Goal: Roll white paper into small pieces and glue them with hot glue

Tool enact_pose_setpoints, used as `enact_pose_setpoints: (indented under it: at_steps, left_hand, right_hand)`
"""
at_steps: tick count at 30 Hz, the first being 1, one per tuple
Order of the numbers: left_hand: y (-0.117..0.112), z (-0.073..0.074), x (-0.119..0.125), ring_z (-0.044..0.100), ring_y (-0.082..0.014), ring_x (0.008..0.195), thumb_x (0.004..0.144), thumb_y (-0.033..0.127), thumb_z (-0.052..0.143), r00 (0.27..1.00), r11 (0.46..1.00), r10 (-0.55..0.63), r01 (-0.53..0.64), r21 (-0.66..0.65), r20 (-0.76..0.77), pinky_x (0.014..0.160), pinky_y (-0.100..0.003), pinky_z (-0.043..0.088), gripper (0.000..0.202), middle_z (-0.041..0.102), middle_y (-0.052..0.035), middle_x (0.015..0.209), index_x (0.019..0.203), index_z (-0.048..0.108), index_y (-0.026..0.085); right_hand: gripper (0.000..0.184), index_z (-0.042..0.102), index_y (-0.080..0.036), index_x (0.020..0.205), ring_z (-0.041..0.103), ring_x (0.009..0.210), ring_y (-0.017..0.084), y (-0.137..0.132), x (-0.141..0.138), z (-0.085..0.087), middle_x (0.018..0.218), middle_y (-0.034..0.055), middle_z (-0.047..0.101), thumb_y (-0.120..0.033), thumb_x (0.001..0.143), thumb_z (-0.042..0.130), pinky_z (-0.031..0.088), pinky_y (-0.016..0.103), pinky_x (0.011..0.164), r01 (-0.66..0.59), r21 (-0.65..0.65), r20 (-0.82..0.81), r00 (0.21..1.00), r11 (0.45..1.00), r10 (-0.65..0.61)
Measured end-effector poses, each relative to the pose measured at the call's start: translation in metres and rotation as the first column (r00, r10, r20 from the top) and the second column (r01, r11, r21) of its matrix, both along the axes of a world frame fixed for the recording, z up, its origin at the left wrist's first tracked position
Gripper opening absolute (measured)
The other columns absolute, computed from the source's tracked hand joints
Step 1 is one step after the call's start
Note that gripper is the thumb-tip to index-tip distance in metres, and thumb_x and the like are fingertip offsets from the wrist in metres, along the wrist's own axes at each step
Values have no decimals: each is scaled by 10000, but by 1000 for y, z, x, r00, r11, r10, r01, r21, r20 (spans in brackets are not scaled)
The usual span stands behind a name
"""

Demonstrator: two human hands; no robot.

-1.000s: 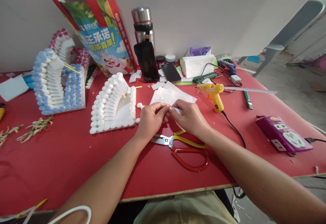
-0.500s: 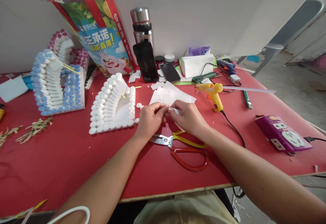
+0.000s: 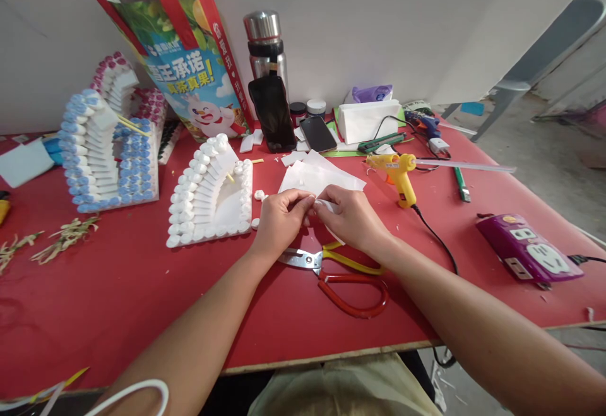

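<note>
Two bare hands meet over the red table (image 3: 199, 315), both closed on one small white paper strip (image 3: 327, 205), which lies at the centre of the dial for what follows. From about 8 o'clock comes the left hand (image 3: 283, 219), thumb and forefinger pressed together at the strip's end, the bit between them mostly hidden. From about 4 o'clock comes the right hand (image 3: 349, 215), its thumb laid along the paper against bent fingers, with no visible gap; how the far fingers sit cannot be seen. The two sets of fingertips are touching or nearly so. At 12 o'clock, just beyond the knuckles, lie loose white sheets (image 3: 307, 177). Between 5 and 6 o'clock, scissors (image 3: 310, 260) with one red and one yellow handle rest near the wrists. Small white rolls (image 3: 259, 195) sit at 9 o'clock, just beside the left hand, and farther out that way stands an arched white model (image 3: 208, 230) edged with similar rolls. Toward 2 or 3 o'clock, apart from the right hand, is a yellow glue gun (image 3: 402, 176).
</note>
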State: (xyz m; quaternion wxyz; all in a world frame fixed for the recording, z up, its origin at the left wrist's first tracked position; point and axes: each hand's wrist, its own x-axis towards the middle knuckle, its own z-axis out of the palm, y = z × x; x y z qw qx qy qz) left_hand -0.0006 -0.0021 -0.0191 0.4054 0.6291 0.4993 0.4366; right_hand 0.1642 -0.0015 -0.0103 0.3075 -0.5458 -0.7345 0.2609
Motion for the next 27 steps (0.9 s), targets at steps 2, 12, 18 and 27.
enact_pose_setpoints:
  at_steps: [2, 12, 18, 27]
  left_hand:
    - [0, -1, 0, 590, -119, 525, 868, 392, 659, 1000, 1000, -2, 2, 0, 1, 544, -233, 488, 239, 663, -3, 657, 894, 767, 180]
    - [1, 0, 0, 590, -122, 534, 875, 399, 654, 1000, 1000, 0, 0, -3, -19, 558, -236, 490, 250, 662, 0, 649, 905, 768, 179]
    - [1, 0, -1, 592, -121, 534, 874, 390, 659, 1000, 1000, -5, 5, -10, -8, 553, -235, 490, 244, 662, -2, 657, 914, 766, 174]
    - [1, -1, -1, 586, -121, 525, 880, 382, 647, 1000, 1000, -3, 3, 5, -14, 548, -236, 485, 233, 657, 2, 640, 913, 769, 187]
  right_hand:
    - [178, 581, -187, 734, 495, 616, 137, 0, 0, 1, 676, 11, 615, -300, 866, 545, 302, 252, 554, 0, -5, -1, 1000, 1000, 0]
    - [180, 575, -188, 731, 483, 619, 135, 0, 0, 0, 663, 3, 596, -305, 864, 543, 304, 247, 557, -6, -8, -2, 1000, 1000, 6]
    - [172, 582, -185, 736, 484, 616, 133, 0, 0, 0, 665, 3, 602, -297, 861, 546, 301, 248, 554, -7, -2, -6, 1000, 1000, 7]
    - [180, 584, -186, 739, 483, 613, 134, -1, 1, 0, 660, 2, 597, -306, 868, 546, 303, 251, 554, -9, -5, -5, 1000, 1000, 9]
